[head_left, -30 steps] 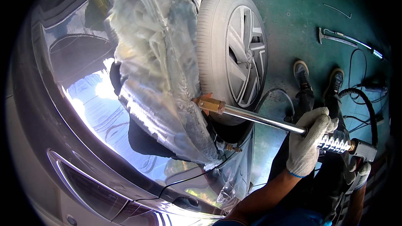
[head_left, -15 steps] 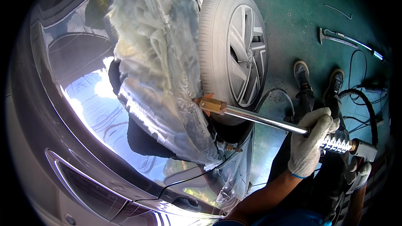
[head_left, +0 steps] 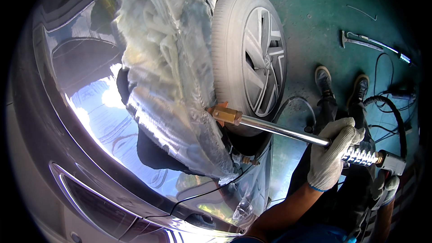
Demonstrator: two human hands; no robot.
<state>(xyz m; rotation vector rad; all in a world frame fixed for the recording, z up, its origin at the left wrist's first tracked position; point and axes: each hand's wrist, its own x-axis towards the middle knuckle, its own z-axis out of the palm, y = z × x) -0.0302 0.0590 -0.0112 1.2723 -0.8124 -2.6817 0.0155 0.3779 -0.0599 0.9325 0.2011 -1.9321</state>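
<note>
My left hand (head_left: pixel 332 153), in a white knit glove, is closed around the shiny steel shaft of a long pulling tool (head_left: pixel 288 131). The tool's brass tip (head_left: pixel 225 114) touches the car's fender beside the clear plastic sheet (head_left: pixel 171 72). My right hand (head_left: pixel 387 188), also gloved, grips the tool's rear handle below the grey end block (head_left: pixel 392 162); it is partly hidden behind the tool. Both forearms rise from the lower edge.
The dusty front wheel (head_left: pixel 256 58) with its grey rim stands just behind the tool. A glossy dark car body (head_left: pixel 90 121) fills the left. My two shoes (head_left: pixel 342 85) rest on the green floor, with black cables (head_left: pixel 396 112) and a hammer-like tool (head_left: pixel 360 41) at right.
My left hand has slid a little back along the shaft toward the handle. The brass tip stays on the fender.
</note>
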